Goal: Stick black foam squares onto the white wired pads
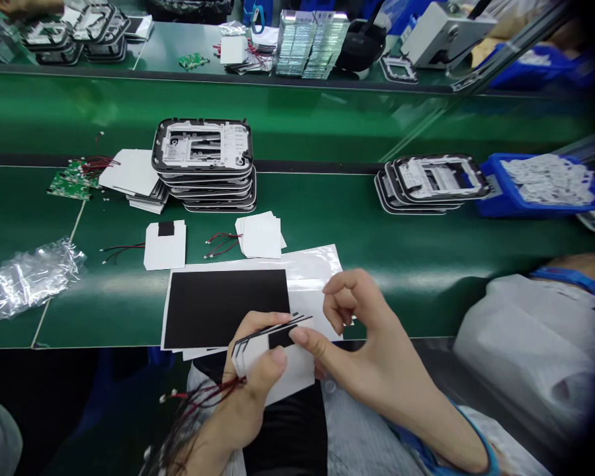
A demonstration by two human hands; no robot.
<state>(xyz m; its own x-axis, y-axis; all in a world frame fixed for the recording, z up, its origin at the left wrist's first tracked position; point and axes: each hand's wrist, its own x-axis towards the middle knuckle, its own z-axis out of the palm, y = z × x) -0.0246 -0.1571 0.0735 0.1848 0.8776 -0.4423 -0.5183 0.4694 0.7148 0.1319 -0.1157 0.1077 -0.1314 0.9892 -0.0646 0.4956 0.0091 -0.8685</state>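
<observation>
Near the table's front edge, my left hand (252, 390) grips a small stack of white panels (297, 370) with red and black wires hanging to the left. A black strip (280, 336) lies on the top panel. The thumb of my right hand (361, 337) touches the strip's right end; its index finger is curled and raised, and its other fingers are partly hidden. Behind the hands lies a black sheet (228, 307) on white glossy sheets (317, 264). A white panel with a black patch (164, 248) and a few plain white panels (262, 237) lie beyond it.
Stacked frames stand at centre-left (203, 165) and right (431, 185), beside a blue bin (496, 198) of white parts. Green circuit boards (72, 180) and clear plastic bags (34, 277) are on the left. Another person's sleeve (530, 344) is at the right.
</observation>
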